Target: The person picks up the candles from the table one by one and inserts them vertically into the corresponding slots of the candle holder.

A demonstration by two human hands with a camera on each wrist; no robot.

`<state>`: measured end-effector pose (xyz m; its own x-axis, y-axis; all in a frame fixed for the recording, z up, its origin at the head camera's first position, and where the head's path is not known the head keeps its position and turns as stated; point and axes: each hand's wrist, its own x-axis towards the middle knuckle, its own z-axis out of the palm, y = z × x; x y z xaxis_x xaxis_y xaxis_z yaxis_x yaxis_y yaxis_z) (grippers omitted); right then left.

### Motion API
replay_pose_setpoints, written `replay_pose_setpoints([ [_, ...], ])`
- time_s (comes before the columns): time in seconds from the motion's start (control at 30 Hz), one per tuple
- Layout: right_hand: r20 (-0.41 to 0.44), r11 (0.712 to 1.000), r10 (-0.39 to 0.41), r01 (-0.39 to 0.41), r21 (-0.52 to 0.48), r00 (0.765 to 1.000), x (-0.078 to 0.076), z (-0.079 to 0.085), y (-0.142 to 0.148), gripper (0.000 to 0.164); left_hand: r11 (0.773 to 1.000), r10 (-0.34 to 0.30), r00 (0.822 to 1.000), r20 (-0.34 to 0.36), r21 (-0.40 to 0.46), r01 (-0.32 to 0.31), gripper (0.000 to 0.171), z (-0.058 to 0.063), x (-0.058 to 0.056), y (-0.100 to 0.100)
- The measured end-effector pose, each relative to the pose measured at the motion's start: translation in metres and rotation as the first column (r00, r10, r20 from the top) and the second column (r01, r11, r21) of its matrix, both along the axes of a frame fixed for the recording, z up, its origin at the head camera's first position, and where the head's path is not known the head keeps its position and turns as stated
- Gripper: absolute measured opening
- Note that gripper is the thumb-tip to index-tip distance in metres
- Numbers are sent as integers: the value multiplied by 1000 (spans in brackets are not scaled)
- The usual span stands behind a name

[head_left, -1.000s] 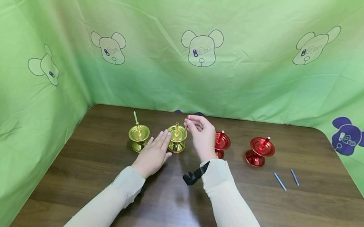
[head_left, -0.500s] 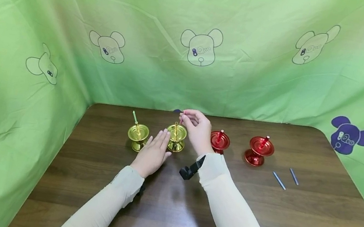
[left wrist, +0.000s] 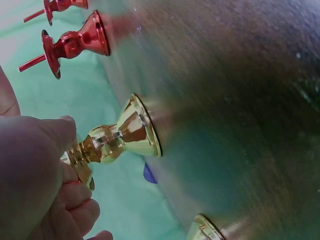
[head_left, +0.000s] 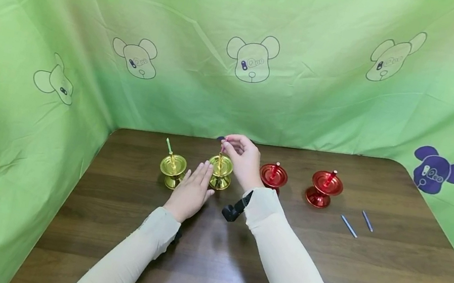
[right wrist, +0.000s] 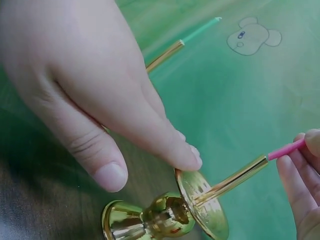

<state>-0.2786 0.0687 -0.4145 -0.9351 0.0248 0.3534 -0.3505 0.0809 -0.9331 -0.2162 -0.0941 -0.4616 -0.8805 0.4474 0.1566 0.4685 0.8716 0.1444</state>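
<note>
The gold candle holder [head_left: 220, 182] in the middle stands upright, its thin tube [right wrist: 240, 177] rising from a shallow dish. My left hand [head_left: 190, 193] rests its straight fingertips on the dish's near left rim. Above the dish, my right hand [head_left: 245, 162] pinches a pink candle [right wrist: 286, 149] between thumb and fingers. In the right wrist view the candle's lower end meets the tube's top, in line with it; how deep it sits I cannot tell. Left of my left hand, another gold holder [head_left: 173, 166] carries a green candle [head_left: 169, 146].
Two red candle holders [head_left: 274, 174] [head_left: 319, 197] stand to the right, the nearer one partly behind my right hand. Two blue candles [head_left: 349, 226] [head_left: 367, 221] lie on the brown table [head_left: 276, 280] at the right. A green cloth [head_left: 170, 102] hangs behind the table.
My right hand has moved left with the pink candle, from beside the middle gold holder to over its tube. My left hand has stayed at the rim.
</note>
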Motion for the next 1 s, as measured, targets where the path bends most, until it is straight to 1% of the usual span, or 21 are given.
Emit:
replay_pose_setpoints([
  [0.23, 21, 998, -12, 10, 68, 1000, 0, 0, -1, 14, 1000, 4, 1000, 6, 11, -4, 67, -1, 0, 0],
  [0.47, 14, 982, -24, 21, 189, 1000, 1, -1, 1, 14, 1000, 7, 1000, 14, 13, -7, 67, 0, 0, 2],
  [0.57, 2, 974, -23, 22, 228, 1000, 1, -2, 2, 15, 1000, 7, 1000, 13, 14, -7, 67, 1, 0, 2],
  [0.87, -47, 955, -10, 23, 295, 999, 0, -5, 3, 15, 1000, 3, 1000, 16, 17, -3, 67, 1, 1, 2],
  [1.0, -84, 936, -8, 37, 349, 996, 0, -9, 3, 13, 1000, 7, 1000, 19, 6, -8, 67, 2, 1, 2],
])
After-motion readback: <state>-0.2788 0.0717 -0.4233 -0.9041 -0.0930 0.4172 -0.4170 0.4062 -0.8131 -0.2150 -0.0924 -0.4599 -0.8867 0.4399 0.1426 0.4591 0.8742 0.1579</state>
